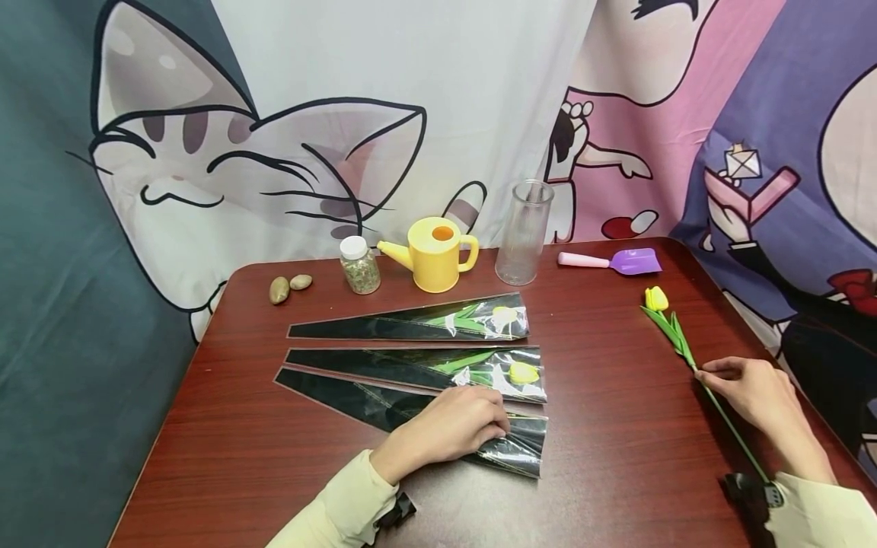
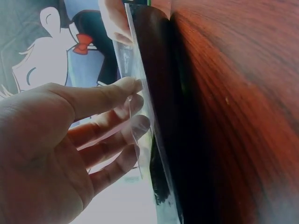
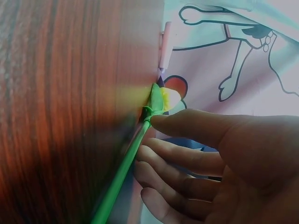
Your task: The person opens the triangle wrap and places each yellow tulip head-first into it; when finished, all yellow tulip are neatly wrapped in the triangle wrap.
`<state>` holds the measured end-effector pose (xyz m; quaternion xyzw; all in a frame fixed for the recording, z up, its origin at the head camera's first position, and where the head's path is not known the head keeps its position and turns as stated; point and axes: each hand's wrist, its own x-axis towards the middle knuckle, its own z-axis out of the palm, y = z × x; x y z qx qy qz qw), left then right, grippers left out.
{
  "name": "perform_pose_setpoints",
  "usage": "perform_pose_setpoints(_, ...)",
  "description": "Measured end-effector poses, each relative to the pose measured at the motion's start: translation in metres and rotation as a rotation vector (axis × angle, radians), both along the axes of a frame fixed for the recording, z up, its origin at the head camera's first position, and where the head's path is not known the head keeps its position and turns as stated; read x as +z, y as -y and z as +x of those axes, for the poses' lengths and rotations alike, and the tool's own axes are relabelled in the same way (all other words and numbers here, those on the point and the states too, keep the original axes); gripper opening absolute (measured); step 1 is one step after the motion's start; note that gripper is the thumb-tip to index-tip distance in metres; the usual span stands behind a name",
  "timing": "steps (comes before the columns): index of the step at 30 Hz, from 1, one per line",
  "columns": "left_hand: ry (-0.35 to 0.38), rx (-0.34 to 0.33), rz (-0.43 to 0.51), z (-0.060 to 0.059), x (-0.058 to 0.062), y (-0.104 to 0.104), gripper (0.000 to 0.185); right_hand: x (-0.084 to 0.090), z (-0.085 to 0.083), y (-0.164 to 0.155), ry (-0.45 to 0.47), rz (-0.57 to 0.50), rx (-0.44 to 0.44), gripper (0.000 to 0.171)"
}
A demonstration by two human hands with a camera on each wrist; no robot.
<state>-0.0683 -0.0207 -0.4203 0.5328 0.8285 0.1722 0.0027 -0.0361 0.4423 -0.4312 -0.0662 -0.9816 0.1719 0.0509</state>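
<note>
My left hand (image 1: pixel 455 422) is over the nearest black flower sleeve (image 1: pixel 527 438); thumb and fingertips pinch its clear film (image 2: pixel 140 109) in the left wrist view. This sleeve shows no flower, though the hand covers part of it. Far right, my right hand (image 1: pixel 760 396) pinches the green stem of a yellow artificial tulip (image 1: pixel 655 298) between thumb and finger. The tulip's head points toward the back of the table, and its stem runs down past the wrist. In the right wrist view the thumb lies at the stem (image 3: pixel 122 175), just below the leaves.
Two more sleeves, each with a yellow tulip, lie behind: a middle sleeve (image 1: pixel 384 365) and a far sleeve (image 1: pixel 384 327). Along the back stand stones (image 1: pixel 279 290), a lidded jar (image 1: pixel 361 270), a yellow watering can (image 1: pixel 435 262), a clear glass vase (image 1: pixel 521 243) and a purple shovel (image 1: pixel 633 262).
</note>
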Motion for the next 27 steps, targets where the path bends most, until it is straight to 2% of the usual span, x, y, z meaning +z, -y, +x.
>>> perform_pose_setpoints(8,0.002,-0.006,0.011,-0.003,0.002,0.000,0.006,0.003,-0.006,0.002,0.041,-0.001,-0.014,0.028)
perform_pose_setpoints(21,0.000,0.002,0.005,-0.005,0.003,0.001,0.006,0.009,-0.010,0.004,0.125,-0.004,-0.065,0.027)
perform_pose_setpoints(27,-0.003,0.001,-0.006,-0.006,0.003,0.001,0.006,0.009,-0.012,0.003,0.126,-0.007,-0.041,0.022)
